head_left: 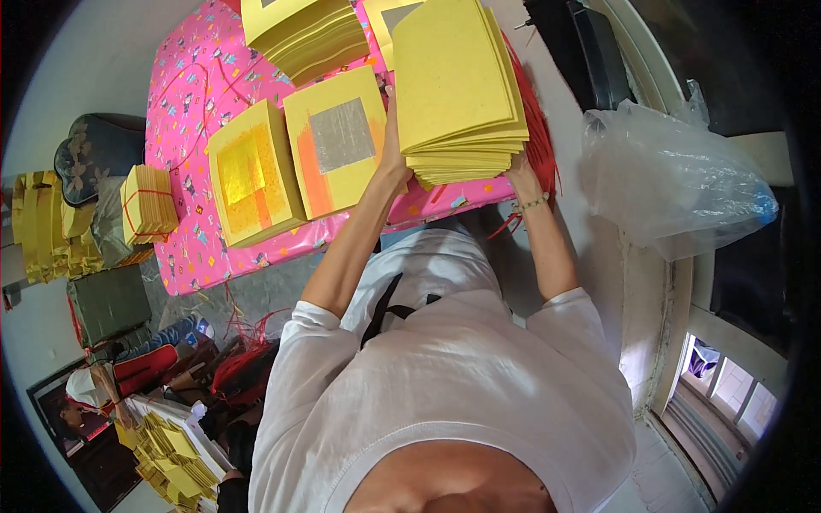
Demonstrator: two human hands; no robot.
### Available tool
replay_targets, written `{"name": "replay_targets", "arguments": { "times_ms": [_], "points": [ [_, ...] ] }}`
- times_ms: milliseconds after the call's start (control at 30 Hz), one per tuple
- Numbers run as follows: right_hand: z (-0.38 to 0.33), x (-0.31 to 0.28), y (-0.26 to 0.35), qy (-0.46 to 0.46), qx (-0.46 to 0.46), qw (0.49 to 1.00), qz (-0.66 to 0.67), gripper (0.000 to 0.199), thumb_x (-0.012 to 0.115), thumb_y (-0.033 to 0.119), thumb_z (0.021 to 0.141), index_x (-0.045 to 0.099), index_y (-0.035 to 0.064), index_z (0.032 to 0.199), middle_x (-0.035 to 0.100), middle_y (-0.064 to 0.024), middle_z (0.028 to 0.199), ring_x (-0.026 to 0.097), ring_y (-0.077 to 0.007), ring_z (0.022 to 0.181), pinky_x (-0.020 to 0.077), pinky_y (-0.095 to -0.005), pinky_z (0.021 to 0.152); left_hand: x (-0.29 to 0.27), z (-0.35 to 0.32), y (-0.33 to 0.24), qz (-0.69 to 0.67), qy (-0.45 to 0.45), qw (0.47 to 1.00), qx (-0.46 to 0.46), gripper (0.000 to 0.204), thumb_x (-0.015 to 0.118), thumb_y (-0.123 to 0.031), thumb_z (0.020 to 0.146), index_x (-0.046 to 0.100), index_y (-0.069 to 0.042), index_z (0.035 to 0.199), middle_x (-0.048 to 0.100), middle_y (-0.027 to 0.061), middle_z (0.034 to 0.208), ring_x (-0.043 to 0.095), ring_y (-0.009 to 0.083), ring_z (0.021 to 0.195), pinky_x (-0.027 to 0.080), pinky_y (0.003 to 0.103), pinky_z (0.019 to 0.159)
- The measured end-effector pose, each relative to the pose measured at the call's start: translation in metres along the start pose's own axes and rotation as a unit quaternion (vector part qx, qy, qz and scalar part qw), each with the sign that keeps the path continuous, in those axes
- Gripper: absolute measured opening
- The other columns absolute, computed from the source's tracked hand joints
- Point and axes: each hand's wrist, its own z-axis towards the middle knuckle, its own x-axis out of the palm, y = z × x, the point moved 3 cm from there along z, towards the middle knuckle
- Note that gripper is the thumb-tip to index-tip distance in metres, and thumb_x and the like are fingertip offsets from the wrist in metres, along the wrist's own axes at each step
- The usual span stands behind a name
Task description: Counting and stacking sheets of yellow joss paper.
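The person holds a thick stack of yellow paper sheets (457,90) between both hands, lifted just above the near right edge of the tabletop (184,111), which is covered in a pink patterned cloth. The left hand (393,158) presses flat against the stack's left side, its grip closed on the sheets with the fingers running up along the edge. The right hand (519,168) supports the lower right corner from beneath; its grip is also closed on the stack, though the fingers are mostly hidden behind the paper. A thin beaded bracelet (532,204) circles the right wrist.

Just left of the held stack, 2 more piles lie on the cloth: a pile topped with a silver foil square (338,150), touching the left forearm, and beside it a pile topped with a gold foil square (252,175). Another yellow pile (304,34) sits at the far edge of the tabletop. Red strings (539,137) spread out under and behind the held stack on the right.

Off the tabletop to the left, a small yellow bundle tied with red string (147,203) rests on a lower surface, near folded yellow paper pieces (38,227). A clear plastic bag (671,184) sits well apart on the right. More folded yellow sheets (171,462) lie on the floor at lower left.
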Motion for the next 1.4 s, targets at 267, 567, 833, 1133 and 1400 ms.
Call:
{"name": "replay_targets", "arguments": {
  "times_ms": [267,567,833,1133,1400],
  "points": [
    [0.001,-0.002,0.004,0.003,-0.031,0.998,-0.052,0.064,0.028,0.046,0.097,0.007,0.0118,0.146,0.010,-0.0054,0.152,0.009,-0.0184,0.139,0.0097,-0.0311,0.113,0.004,0.004,-0.006,0.025,0.053,0.997,0.049,0.081,0.027,-0.068,0.088,0.035,-0.003,0.136,0.046,0.0161,0.131,0.050,0.0245,0.116,0.040,0.035,0.097],
    [-0.002,-0.008,0.005,0.003,-0.074,0.991,-0.111,0.063,0.029,0.046,0.098,0.008,0.0120,0.146,0.010,-0.0057,0.152,0.010,-0.0187,0.139,0.0107,-0.0310,0.113,0.000,0.009,-0.011,0.015,0.056,0.997,0.053,0.074,0.030,-0.063,0.090,0.038,-0.003,0.133,0.050,0.0135,0.124,0.051,0.0214,0.111,0.043,0.033,0.092],
    [0.019,-0.015,0.007,0.035,-0.114,0.991,-0.065,0.058,0.030,0.041,0.099,0.014,0.0121,0.146,0.013,-0.0056,0.151,0.016,-0.0186,0.138,0.0154,-0.0319,0.112,-0.003,0.021,-0.018,0.012,0.133,0.986,0.103,0.073,0.020,-0.061,0.093,0.018,-0.009,0.145,0.030,0.0093,0.144,0.033,0.0216,0.130,0.031,0.034,0.105],
    [0.021,-0.010,0.003,0.022,-0.124,0.986,-0.106,0.056,0.030,0.040,0.099,0.018,0.0108,0.145,0.019,-0.0074,0.149,0.020,-0.0199,0.136,0.0183,-0.0323,0.110,0.007,0.025,-0.019,0.058,0.117,0.987,0.096,0.074,0.021,-0.063,0.091,0.015,-0.013,0.145,0.026,0.0091,0.145,0.028,0.0226,0.133,0.028,0.036,0.107],
    [0.015,-0.013,0.003,0.007,-0.168,0.975,-0.145,0.054,0.030,0.039,0.099,0.022,0.0097,0.144,0.024,-0.0091,0.147,0.024,-0.0211,0.135,0.0210,-0.0326,0.109,0.007,0.022,-0.016,0.017,0.157,0.982,0.108,0.071,0.021,-0.061,0.092,0.020,-0.011,0.144,0.031,0.0100,0.142,0.032,0.0222,0.131,0.030,0.036,0.106]
  ]
}}
